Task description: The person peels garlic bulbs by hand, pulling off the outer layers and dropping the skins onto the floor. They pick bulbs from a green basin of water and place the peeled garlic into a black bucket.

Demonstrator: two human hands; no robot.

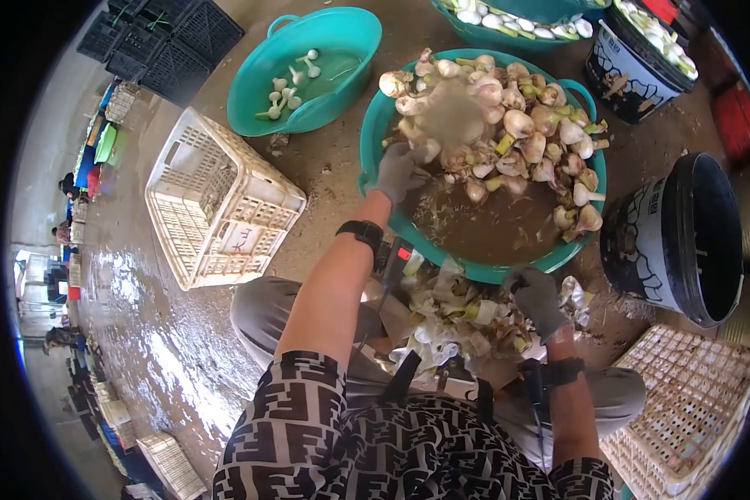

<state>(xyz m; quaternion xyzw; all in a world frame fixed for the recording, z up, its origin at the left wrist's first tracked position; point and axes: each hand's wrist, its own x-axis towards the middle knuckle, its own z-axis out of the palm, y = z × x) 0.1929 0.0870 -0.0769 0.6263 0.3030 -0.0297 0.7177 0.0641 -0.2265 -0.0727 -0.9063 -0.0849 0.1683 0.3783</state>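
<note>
My left hand (402,173), in a grey glove, reaches over the left side of a green basin (477,271). Its fingers close on a garlic bulb (427,150) at the edge of the heap. Many garlic bulbs (519,125) with roots and short stems are piled in the basin, above brown water (483,221). My right hand (537,302), also gloved, is at the basin's near rim with its fingers curled; what they hold is hidden. Below it lies a pile of peeled skins and trimmings (467,321) between my legs.
To the left stand a white plastic crate (254,225) and a green tub (308,117) with several cleaned bulbs. A black bucket (708,242) and another crate (683,392) are on the right. Full containers of white garlic (517,25) stand behind. The floor (142,308) is wet.
</note>
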